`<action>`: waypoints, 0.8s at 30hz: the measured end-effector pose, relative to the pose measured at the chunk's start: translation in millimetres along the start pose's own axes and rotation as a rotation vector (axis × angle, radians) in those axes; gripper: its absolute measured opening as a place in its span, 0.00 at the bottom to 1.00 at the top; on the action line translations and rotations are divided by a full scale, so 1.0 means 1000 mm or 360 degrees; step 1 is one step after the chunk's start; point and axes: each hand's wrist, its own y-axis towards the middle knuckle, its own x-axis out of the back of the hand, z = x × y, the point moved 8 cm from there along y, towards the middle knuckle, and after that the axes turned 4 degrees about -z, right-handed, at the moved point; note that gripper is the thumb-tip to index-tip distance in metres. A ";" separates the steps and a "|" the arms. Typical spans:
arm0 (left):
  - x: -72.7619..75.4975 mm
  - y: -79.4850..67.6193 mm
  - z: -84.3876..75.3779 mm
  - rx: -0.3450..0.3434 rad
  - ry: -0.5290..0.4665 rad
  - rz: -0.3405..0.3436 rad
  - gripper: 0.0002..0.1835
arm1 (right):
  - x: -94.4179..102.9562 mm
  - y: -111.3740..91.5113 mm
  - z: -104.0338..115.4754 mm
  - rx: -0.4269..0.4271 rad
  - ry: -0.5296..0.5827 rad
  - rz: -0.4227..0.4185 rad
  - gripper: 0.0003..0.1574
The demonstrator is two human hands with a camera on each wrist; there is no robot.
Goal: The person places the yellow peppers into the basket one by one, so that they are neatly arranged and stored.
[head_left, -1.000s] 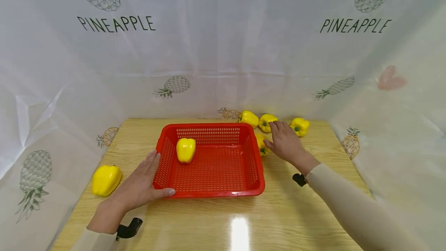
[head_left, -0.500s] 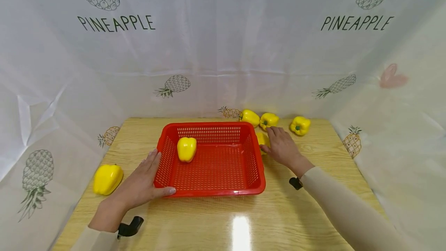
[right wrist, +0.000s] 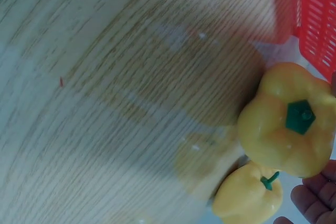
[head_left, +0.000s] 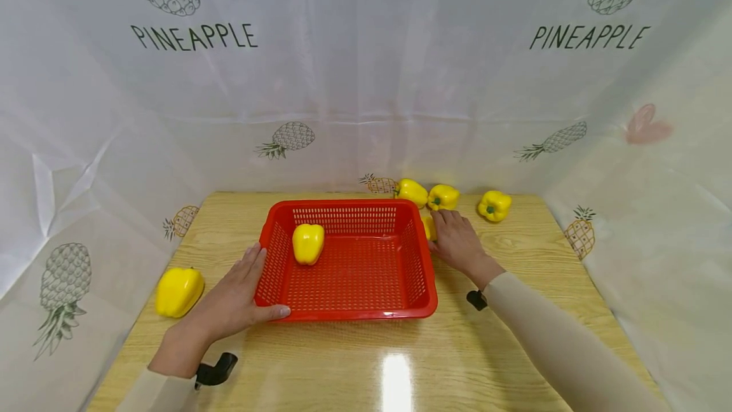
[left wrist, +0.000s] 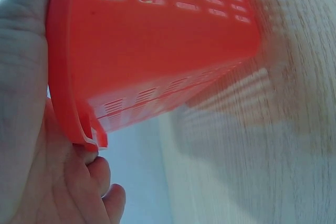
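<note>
My left hand holds the near left corner of a red plastic basket, thumb along the front rim and fingers on the left side. In the left wrist view the fingertips bend at the rim of the basket. Just outside the basket's right wall, my right hand grips a yellow bell pepper, mostly covered by the hand in the head view. The right wrist view shows that bell pepper with its green stem, between thumb and fingers. Another yellow bell pepper lies inside the basket.
Two yellow bell peppers, one left and one right, lie at the table's back edge. A further pepper lies to their right, another pepper at the far left. A printed white sheet encloses the wooden table.
My right hand has moved left and slightly nearer, closing around the pepper beside the basket's right wall. The left hand keeps its hold on the basket corner.
</note>
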 end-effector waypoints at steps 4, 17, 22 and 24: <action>-0.001 0.001 0.001 0.0000 0.0000 -0.0004 0.72 | -0.002 -0.001 -0.002 -0.0010 0.0003 0.0000 0.43; -0.003 0.002 0.004 0.0023 -0.0001 0.0011 0.72 | -0.004 -0.011 -0.018 -0.0060 -0.0011 0.0094 0.44; -0.003 0.001 0.005 0.0032 -0.0001 0.0016 0.72 | 0.001 -0.016 -0.025 -0.0068 -0.0018 0.0150 0.44; -0.003 0.000 0.005 0.0030 -0.0001 0.0013 0.72 | 0.003 -0.017 -0.028 -0.0046 -0.0032 0.0168 0.44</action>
